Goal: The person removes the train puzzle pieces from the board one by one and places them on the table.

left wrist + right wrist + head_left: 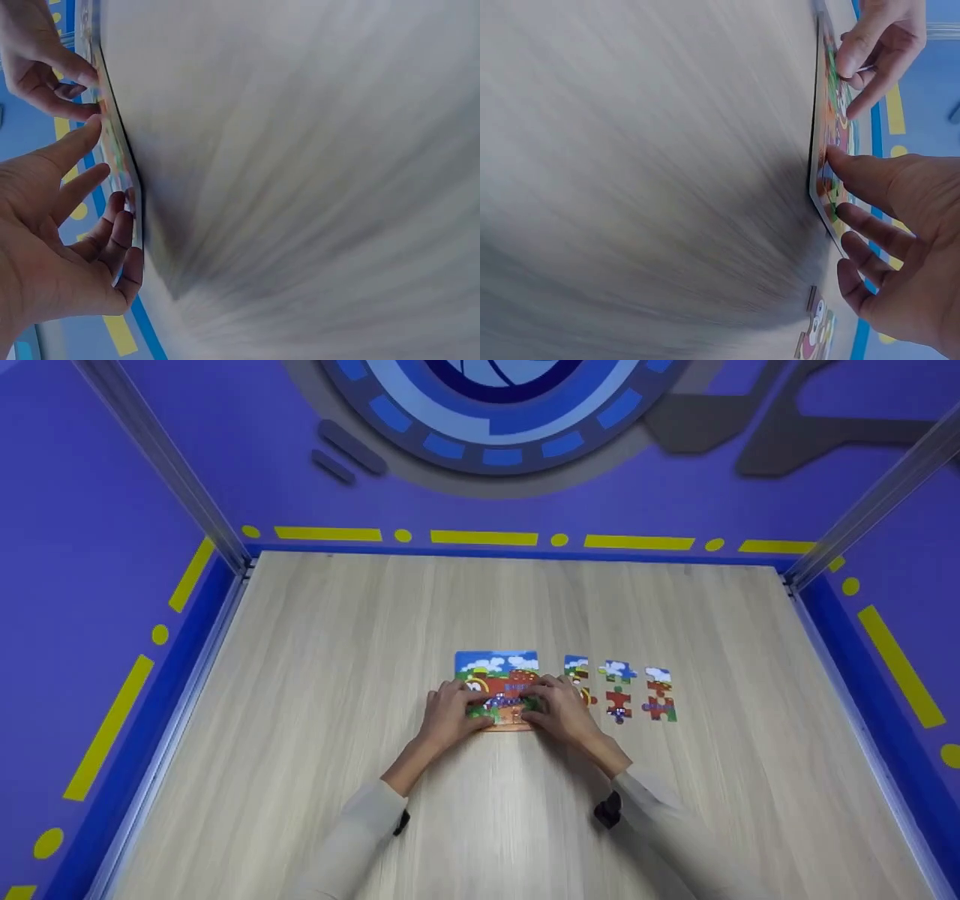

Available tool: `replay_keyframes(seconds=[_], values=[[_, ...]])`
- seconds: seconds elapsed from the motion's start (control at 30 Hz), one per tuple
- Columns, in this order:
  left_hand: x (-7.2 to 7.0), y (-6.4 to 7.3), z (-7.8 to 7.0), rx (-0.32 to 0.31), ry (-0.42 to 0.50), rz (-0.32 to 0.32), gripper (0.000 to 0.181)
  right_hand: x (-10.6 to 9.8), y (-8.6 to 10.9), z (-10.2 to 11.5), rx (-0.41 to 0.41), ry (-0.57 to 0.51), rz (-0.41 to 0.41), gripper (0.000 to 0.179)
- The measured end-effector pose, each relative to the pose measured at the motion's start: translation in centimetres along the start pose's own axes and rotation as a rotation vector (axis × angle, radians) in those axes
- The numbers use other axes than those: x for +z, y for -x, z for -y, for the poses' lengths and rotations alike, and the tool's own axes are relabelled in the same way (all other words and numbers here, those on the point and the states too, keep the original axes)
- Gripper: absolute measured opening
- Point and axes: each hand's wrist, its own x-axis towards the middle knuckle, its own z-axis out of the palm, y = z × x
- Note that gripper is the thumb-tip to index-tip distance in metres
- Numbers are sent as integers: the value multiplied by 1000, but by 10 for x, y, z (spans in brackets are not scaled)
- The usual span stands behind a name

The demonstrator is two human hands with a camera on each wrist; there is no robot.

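Blue, red and green flat picture puzzle sits on the pale wood-grain tabletop, bare left hand at its left side, bare right hand at its right. Near-square from the head view, so no clear long axis; it's right under both grips. Both grips released: fingers relaxed, tips touching the puzzle, no piece visibly pinched. Loose red, white and blue interlocking picture pieces lie in three columns to the right, nearer the right hand, which partly hides the closest column.
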Motion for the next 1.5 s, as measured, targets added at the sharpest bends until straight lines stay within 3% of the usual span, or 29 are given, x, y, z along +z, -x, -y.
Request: replay_keyframes(seconds=[0.53,0.77,1.03,1.5], values=[[1,-2,4,-9,-7,10,52,0,-7,7,98,10,80,44],[-4,-8,0,-31,-24,57,66,-4,-15,15,195,-54,154,40],[-2,-11,0,-26,-26,51,66,-5,-22,23,315,-29,265,49],[-3,-14,-4,-62,-6,85,61,-4,-16,16,321,-220,200,38]])
